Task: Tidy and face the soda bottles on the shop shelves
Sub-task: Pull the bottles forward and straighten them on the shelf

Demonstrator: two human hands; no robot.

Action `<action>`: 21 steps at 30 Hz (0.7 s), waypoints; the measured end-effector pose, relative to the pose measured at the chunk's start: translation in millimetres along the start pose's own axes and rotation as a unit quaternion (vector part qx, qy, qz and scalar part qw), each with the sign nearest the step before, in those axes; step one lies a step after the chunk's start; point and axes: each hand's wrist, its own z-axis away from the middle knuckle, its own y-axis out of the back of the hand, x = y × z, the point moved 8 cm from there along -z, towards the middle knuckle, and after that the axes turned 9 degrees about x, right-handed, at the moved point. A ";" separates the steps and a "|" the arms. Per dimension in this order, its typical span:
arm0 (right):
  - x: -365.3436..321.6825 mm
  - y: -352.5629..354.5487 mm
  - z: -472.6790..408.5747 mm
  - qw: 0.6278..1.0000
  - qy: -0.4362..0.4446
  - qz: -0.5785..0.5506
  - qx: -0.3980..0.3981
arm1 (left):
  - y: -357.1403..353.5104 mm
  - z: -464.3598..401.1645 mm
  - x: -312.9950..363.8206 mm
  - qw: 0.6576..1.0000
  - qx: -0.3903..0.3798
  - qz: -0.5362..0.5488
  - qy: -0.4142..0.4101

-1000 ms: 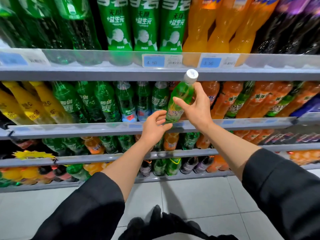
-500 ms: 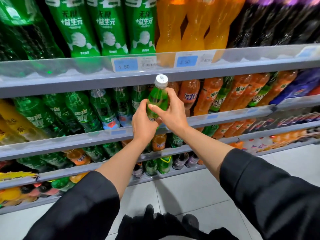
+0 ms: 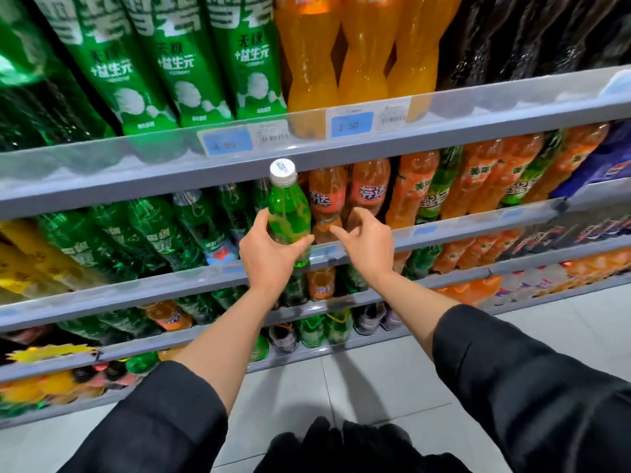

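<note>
Before the shelves, left hand [image 3: 269, 254] grips the green bottle [image 3: 288, 216] (upright); right hand [image 3: 367, 245] hovers beside it, fingers loosely spread.

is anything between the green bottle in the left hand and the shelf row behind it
Partly. The left hand holds the green bottle in front of the shelf's front rail; the bottle must clear it. No free slot shows.

Shop: tiered shelves [image 3: 341, 155] packed with soda bottles [image 3: 309, 56], price tags [image 3: 227, 143] on rails.
</note>
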 end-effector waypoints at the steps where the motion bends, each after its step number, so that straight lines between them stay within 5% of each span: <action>1: -4.6 -5.3 -3.3 1.000 0.001 0.003 -0.004 | 0.5 0.2 0.0 1.000 0.001 0.002 0.002; 11: -5.5 -39.3 -14.1 0.992 -0.123 0.024 -0.024 | -4.4 2.2 -1.0 1.000 0.027 -0.002 0.006; 21: 15.1 -50.7 -15.2 0.985 -0.145 0.070 -0.068 | -21.5 -0.2 -2.3 1.000 0.004 0.014 -0.001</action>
